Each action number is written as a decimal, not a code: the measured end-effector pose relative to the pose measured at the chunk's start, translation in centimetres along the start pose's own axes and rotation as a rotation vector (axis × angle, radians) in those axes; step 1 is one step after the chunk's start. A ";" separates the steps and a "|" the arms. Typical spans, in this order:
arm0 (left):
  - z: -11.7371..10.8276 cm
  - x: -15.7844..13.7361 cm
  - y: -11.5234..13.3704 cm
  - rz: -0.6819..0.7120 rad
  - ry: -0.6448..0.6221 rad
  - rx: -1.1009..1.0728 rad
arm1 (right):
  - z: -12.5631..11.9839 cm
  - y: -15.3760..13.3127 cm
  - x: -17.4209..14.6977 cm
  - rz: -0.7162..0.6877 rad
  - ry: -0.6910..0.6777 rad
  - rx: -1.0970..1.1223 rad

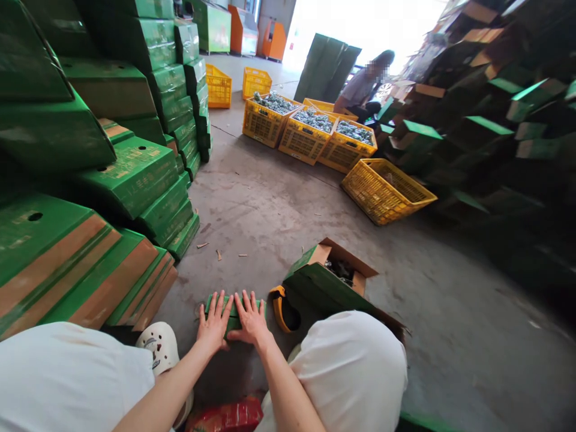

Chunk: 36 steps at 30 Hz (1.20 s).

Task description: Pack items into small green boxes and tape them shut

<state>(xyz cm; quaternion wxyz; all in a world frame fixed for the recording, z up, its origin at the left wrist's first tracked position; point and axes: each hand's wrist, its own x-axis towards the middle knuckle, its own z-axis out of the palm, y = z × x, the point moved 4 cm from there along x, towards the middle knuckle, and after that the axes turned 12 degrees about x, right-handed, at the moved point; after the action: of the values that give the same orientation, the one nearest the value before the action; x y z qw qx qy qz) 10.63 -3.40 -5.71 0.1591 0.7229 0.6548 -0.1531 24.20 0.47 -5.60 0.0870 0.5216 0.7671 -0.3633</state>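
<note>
A small green box (pixel 234 323) lies on the floor between my feet. Both hands rest flat on its top with the fingers spread, my left hand (pixel 214 321) on the left half and my right hand (pixel 250 319) on the right half. Just right of the box sits a tape dispenser (pixel 283 309) with an orange frame; part of it is in shadow. Beyond it an open green carton (pixel 317 273) with brown flaps holds dark contents that I cannot make out. Below my hands a red package (pixel 227 417) shows at the bottom edge.
Stacked green cartons (pixel 135 174) rise on the left, and more boxes (pixel 472 132) pile up on the right. Yellow crates (pixel 303 141) full of small wrapped items stand ahead, near a tilted yellow crate (pixel 382 195). A person (pixel 360 90) sits behind them.
</note>
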 end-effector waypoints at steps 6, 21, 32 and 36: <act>0.3 -0.2 0.6 -0.019 0.134 0.014 | 1.1 0.6 -1.4 0.021 0.135 -0.145; 2.5 0.1 0.8 -0.003 0.189 -0.031 | 0.9 0.4 -2.0 -0.033 0.156 -0.188; 4.9 0.5 2.0 -0.092 0.476 0.023 | -2.2 -1.5 -1.3 0.141 -0.047 -0.156; 5.8 0.8 2.2 -0.089 0.563 0.060 | -4.9 -5.7 1.0 0.090 -0.099 -0.004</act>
<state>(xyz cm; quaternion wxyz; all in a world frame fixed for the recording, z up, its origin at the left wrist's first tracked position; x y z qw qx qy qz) 12.85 -5.35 -11.26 -0.0573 0.7119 0.6994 0.0274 20.10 3.29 0.11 0.1420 0.5367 0.7384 -0.3828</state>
